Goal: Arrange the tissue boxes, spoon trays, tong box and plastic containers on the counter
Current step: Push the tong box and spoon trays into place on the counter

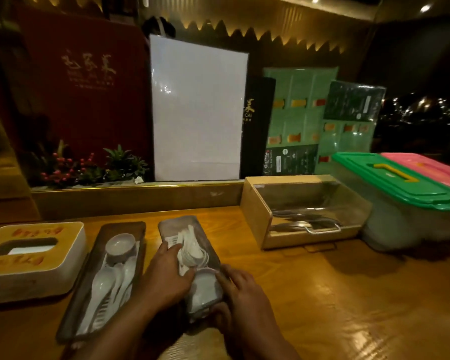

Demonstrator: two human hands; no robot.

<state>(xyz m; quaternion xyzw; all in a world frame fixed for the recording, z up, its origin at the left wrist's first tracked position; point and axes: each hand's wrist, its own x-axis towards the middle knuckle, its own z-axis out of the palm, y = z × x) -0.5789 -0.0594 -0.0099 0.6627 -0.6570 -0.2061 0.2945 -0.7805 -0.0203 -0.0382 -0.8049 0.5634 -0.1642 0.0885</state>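
Two long dark spoon trays lie on the wooden counter [322, 294]. The left spoon tray [122, 229] holds white spoons and a small bowl. The right spoon tray [174, 226] holds stacked white spoons and a small white dish. My left hand [166, 274] grips the right tray's left edge, thumb over the spoons. My right hand [240, 294] holds its right edge near the dish. A tissue box [34, 258] sits at the far left. The wooden tong box [255, 203] with a clear lid stands right of centre. Beside it are plastic containers with a green lid [400, 183] and a pink lid [431, 170].
A low wooden ledge [135, 198] runs along the counter's back. Behind it stand a red panel [83, 87], a white board [198, 107], green menu sheets [296, 113] and a plant with red berries [70, 167].
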